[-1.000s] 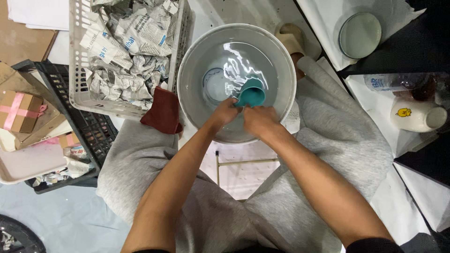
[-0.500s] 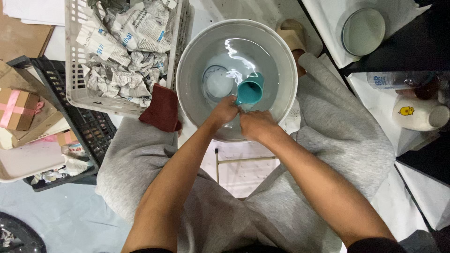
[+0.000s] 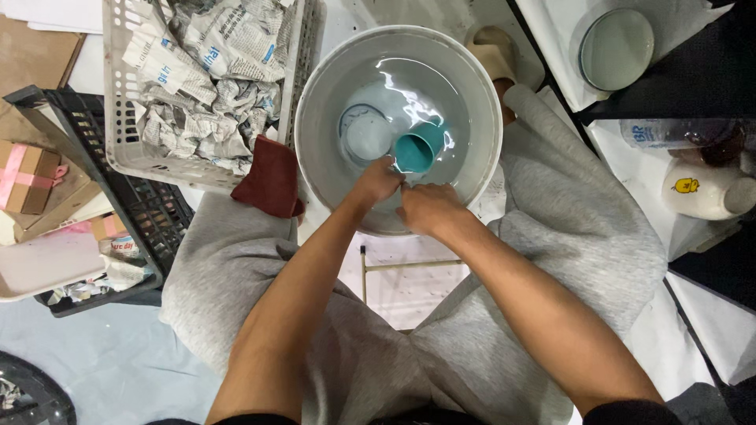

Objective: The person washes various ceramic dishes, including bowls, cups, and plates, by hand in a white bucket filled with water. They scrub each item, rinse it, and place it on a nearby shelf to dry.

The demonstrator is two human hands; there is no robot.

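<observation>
I see both hands low in grey basin (image 3: 315, 118) of water, basin between knees. Left hand (image 3: 376, 182) curled, fingertips touching base of teal cup (image 3: 417, 149); cup lies tilted on side in water, mouth facing me. Right hand (image 3: 429, 208) fisted at near rim, just beside cup; cannot tell whether it grips anything. Grey round dish (image 3: 364, 134) submerged left of cup. White basket (image 3: 118, 149) of crumpled newspaper (image 3: 205, 63) left of basin, dark red cloth (image 3: 272, 179) at its corner, on left knee.
</observation>
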